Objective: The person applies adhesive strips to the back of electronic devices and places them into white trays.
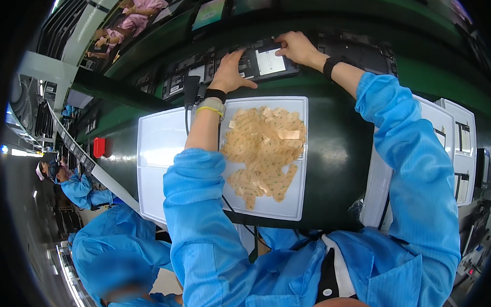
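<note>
An opened black tablet-like device [264,59] lies on the dark green bench beyond the white tray. A white rectangular panel [271,62] shows on its inner side. My left hand [230,73] rests at the device's left part, its thumb stretched toward the near edge and its fingers apart. At the panel's far right corner, my right hand [298,48] has its fingers bent and pressed together. Whatever is between those fingertips is too small to make out. Dark bands circle both wrists, and the left one also carries a yellowish band.
Tan adhesive pieces [265,138] are heaped in a white tray [299,196] close to me. Other opened devices [360,56] line the bench. A black cabled object [191,91] stands by my left wrist. Left are a red box [99,147] and a blue-clad co-worker [115,241].
</note>
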`<state>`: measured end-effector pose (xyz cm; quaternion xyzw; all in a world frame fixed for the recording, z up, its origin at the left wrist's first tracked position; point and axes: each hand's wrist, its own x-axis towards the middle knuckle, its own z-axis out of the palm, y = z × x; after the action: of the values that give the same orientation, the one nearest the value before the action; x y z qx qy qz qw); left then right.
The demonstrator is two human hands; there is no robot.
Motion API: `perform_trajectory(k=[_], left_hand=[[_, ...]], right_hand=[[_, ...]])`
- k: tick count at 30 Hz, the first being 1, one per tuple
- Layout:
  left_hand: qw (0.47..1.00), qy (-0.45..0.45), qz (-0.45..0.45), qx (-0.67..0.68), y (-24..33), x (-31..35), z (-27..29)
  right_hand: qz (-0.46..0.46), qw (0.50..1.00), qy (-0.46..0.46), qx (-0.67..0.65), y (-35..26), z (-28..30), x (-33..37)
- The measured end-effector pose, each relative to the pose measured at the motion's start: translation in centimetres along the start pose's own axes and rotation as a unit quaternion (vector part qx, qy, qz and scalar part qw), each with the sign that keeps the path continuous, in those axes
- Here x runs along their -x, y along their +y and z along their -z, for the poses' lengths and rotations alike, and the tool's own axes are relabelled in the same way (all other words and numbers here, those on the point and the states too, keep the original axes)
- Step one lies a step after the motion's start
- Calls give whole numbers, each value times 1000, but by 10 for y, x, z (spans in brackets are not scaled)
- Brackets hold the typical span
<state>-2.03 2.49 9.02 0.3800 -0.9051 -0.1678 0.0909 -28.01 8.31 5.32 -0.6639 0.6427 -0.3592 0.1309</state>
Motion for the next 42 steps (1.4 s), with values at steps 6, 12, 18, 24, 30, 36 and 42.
perform_trajectory(k=[6,12,18,24,30,36,42], left_hand=[[996,6,-15,-88,-7,-9,-3],[993,-4,-4,-116,-7,-11,0],[990,-32,16,-134,-6,-14,7],[973,-52,26,-225,-20,-12,7],[980,-95,43,-169,-50,4,-17],[973,21,51,-223,-74,6,-60],[963,-25,154,-220,-10,26,-40]], right_hand=[[32,999,12,-22,7,-11,-5],[84,993,-59,55,7,-4,4],[155,967,-130,157,1,-2,16],[176,935,-141,273,-8,-4,18],[232,892,-106,372,-12,-11,21],[244,895,-119,354,-23,-19,16],[256,900,-142,323,-59,-16,24]])
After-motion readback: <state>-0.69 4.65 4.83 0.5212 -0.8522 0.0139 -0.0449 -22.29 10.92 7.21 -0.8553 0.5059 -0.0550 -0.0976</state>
